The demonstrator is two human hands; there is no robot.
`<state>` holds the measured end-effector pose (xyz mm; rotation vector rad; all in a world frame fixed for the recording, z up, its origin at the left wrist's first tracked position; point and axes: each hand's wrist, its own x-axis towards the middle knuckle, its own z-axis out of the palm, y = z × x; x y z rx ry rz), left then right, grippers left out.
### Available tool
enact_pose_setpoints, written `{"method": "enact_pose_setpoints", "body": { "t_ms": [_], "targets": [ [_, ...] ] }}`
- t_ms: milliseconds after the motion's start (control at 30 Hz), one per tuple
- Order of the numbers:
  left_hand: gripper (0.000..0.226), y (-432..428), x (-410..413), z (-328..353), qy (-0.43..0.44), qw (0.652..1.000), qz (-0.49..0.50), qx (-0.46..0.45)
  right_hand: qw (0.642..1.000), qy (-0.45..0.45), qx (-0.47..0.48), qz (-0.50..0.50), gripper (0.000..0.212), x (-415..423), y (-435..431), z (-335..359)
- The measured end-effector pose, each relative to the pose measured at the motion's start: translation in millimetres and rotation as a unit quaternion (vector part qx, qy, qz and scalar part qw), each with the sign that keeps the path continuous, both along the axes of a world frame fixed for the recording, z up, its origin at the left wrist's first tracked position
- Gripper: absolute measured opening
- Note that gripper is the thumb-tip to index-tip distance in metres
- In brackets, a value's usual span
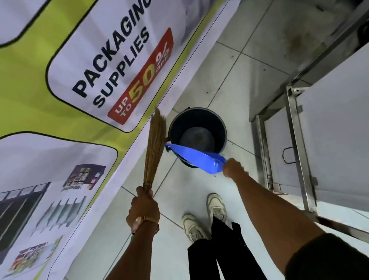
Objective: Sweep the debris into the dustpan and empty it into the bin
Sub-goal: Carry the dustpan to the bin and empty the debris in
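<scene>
We see the blue dustpan [198,157] tilted over the near rim of the dark round bin [197,131], which stands on the tiled floor [240,77] in the middle of the scene. Our right hand [233,168] grips the dustpan's handle at its near right end. Our left hand [142,208], wearing a wristwatch [138,223], is clenched around the straw broom [153,148], bristles pointing far, just left of the bin. A printed banner [69,81] lies at left; a steel bench [320,132] stands at right. Two pale shoes [204,216] show near.
</scene>
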<state>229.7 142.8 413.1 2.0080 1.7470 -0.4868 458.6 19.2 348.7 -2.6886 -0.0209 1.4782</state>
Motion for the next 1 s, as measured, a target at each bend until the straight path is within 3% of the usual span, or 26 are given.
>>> {"method": "enact_pose_setpoints", "body": {
  "t_ms": [200,300,467,667,833,1000],
  "targets": [
    [0.025,6.5,-9.4,-7.6,0.0,0.999,0.036,0.003,0.997,0.005,0.03,-0.071,0.04,-15.1,3.2,-1.3],
    [0.025,2.0,-22.3,-9.5,0.001,0.998,0.057,0.0,0.998,0.001,0.016,-0.062,0.04,-22.5,-2.7,-2.2],
    [0.03,-14.9,-58.1,-14.6,0.005,0.994,0.11,-0.019,0.985,-0.123,0.097,0.074,0.04,-51.5,-20.4,8.7],
    [0.029,-52.9,-119.0,-34.2,-0.015,0.976,0.209,-0.058,0.964,-0.1,0.205,0.136,0.047,-120.0,-74.7,23.9],
    [0.023,-93.8,-163.1,-67.4,0.001,0.962,0.265,-0.07,0.958,-0.049,0.167,0.227,0.047,-155.1,-117.6,-10.5],
    [0.029,-123.6,-181.7,-125.0,0.055,0.972,0.194,-0.124,0.939,-0.006,0.082,0.333,0.045,-160.1,-115.3,-75.0]
  ]
}}
